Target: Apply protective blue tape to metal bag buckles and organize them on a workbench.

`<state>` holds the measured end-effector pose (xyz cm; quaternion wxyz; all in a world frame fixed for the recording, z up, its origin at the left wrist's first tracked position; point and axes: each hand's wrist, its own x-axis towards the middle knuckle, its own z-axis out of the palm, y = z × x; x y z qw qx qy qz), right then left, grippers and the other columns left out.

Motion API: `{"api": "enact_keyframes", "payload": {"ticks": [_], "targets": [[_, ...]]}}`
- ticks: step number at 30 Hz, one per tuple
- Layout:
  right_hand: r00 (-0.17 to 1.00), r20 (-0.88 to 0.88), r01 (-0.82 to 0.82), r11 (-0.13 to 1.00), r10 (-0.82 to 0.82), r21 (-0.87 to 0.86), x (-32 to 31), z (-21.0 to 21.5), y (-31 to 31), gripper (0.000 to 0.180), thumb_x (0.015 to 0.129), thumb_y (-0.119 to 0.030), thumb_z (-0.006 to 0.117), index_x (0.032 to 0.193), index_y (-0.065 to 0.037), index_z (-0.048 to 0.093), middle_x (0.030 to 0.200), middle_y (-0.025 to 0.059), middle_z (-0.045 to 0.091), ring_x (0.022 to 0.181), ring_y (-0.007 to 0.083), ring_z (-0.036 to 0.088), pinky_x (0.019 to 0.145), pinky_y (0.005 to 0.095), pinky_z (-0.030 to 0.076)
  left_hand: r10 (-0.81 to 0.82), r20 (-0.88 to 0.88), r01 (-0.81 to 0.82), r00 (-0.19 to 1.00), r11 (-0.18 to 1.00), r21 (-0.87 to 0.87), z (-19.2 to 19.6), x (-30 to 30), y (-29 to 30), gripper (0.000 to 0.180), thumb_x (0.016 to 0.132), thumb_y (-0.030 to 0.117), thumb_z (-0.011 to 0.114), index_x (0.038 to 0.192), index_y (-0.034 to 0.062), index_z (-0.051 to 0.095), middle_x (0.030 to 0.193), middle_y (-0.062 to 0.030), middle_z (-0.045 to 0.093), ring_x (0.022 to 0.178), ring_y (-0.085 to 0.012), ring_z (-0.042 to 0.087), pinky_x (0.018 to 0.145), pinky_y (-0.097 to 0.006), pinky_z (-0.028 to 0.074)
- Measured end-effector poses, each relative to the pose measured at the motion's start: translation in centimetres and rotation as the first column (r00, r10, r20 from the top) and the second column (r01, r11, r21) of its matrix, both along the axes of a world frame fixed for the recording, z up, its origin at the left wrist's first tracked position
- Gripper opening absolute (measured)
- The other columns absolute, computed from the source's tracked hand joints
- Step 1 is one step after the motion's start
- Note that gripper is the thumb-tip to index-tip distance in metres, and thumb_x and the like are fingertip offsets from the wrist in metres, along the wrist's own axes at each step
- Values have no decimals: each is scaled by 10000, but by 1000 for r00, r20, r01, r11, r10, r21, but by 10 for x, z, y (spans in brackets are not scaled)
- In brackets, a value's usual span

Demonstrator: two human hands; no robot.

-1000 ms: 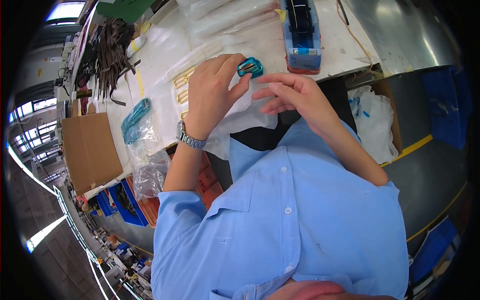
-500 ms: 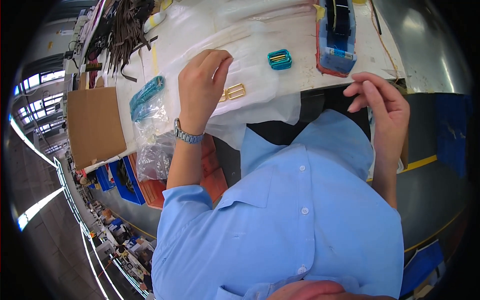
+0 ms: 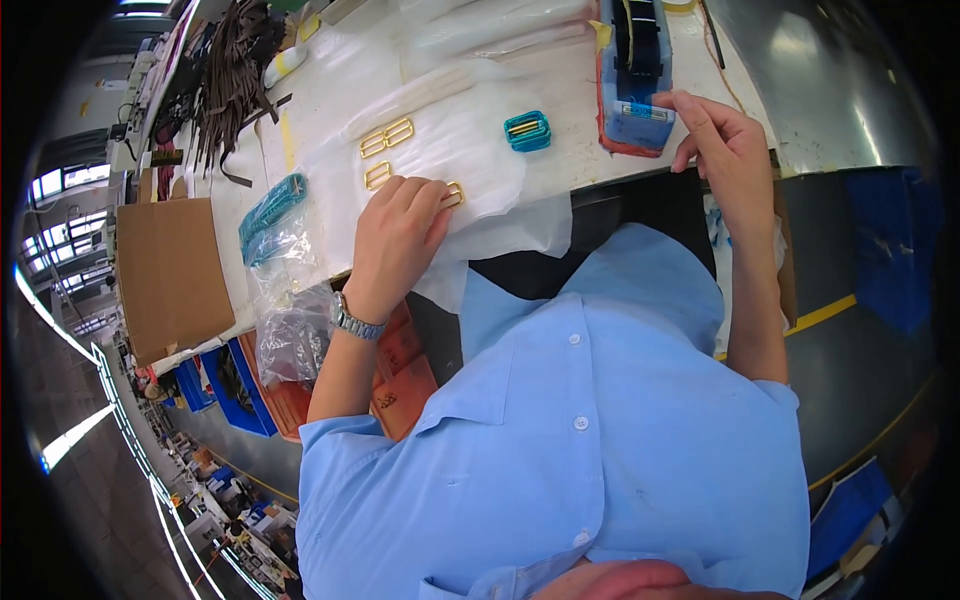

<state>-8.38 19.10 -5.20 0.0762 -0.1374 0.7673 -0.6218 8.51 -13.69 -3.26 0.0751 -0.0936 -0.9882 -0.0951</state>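
Several gold rectangular slider buckles lie on a white plastic sheet. A pair of gold buckles point(image 3: 387, 138) sits farther back, with a single gold buckle point(image 3: 378, 176) nearer. My left hand point(image 3: 398, 238), with a metal watch on its wrist, has its curled fingers on another gold buckle point(image 3: 455, 195) at the sheet's near part. Part of that buckle is hidden under the fingertips. My right hand point(image 3: 732, 150) is at the near end of a blue tape dispenser point(image 3: 640, 130). Its index finger reaches the cutter end, and the thumb is apart from it.
A teal-wrapped bundle with gold metal point(image 3: 527, 131) lies between the hands. Left are a teal bundle in clear plastic point(image 3: 272, 215), a cardboard box point(image 3: 175, 275) and brown straps point(image 3: 235, 75). An orange crate point(image 3: 405, 385) stands below the table's near edge.
My left hand has come down onto a gold buckle, uncovering the buckles behind it. My right hand has moved up and left to the tape dispenser. The whole view has shifted slightly.
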Motion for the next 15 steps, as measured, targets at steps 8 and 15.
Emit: {"api": "enact_keyframes", "payload": {"ticks": [8,15], "targets": [[994,104,-23,998,28,-51,-4,1,-2,423,1058,-392,681,1096,9,811,732,11,661,583,56,559,580,237,400,122,-93,-112,988,988,103,-9,0,-5,162,880,11,737,1035,27,693,923,-127,721,848,-312,692,770,-404,565],[978,201,-18,982,57,-190,-5,0,-14,317,991,-301,785,1091,-1,809,714,-24,665,574,26,560,515,203,364,328,-21,-225,944,690,688,5,-26,32,75,939,5,768,1006,-11,739,950,-64,714,862,-114,683,781,-248,537]]}}
